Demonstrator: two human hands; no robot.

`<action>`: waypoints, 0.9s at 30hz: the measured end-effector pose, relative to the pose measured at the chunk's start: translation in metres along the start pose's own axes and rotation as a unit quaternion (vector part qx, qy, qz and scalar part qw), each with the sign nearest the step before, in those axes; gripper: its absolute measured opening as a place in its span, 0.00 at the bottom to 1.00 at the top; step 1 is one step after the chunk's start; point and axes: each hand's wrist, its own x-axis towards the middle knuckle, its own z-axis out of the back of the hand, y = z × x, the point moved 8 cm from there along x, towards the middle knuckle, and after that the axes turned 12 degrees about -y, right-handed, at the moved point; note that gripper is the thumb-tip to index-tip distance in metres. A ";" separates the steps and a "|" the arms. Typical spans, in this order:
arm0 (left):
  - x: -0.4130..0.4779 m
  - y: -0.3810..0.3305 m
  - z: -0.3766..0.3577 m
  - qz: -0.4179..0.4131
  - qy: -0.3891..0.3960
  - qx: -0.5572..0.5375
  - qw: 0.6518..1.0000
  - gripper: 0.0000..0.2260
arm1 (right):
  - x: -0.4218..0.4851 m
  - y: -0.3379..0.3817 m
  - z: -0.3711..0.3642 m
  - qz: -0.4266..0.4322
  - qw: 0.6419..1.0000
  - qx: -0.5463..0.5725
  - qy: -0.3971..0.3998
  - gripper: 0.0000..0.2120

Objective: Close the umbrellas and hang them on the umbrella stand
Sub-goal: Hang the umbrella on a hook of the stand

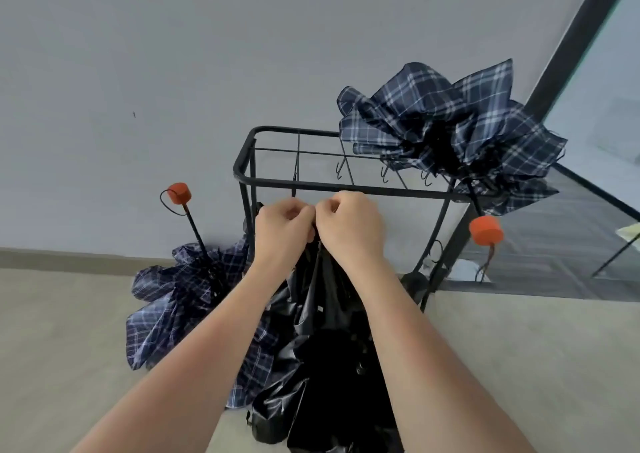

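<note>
A black umbrella [322, 342] hangs folded with its loose canopy drooping toward me. My left hand [282, 233] and my right hand [349, 229] are both closed on its top end, just below the front rail of the black metal umbrella stand [346, 186]. What they pinch there is hidden by the fingers. A blue plaid umbrella [194, 300] with an orange handle [179, 193] lies collapsed on the floor left of the stand. A second blue plaid umbrella [446, 130] sits on the stand's right corner, its orange handle [486, 231] hanging down.
Several empty hooks [384, 175] hang from the stand's inner bar. A grey wall [138, 89] is behind the stand, beige floor [62, 331] below. A glass partition with a dark frame [571, 40] is at the right, with dark carpet [554, 262] behind it.
</note>
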 end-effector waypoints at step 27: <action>0.014 -0.104 -0.091 -0.142 0.111 0.038 0.983 0.04 | 0.081 -0.127 0.143 -0.226 0.937 0.199 -0.178 0.11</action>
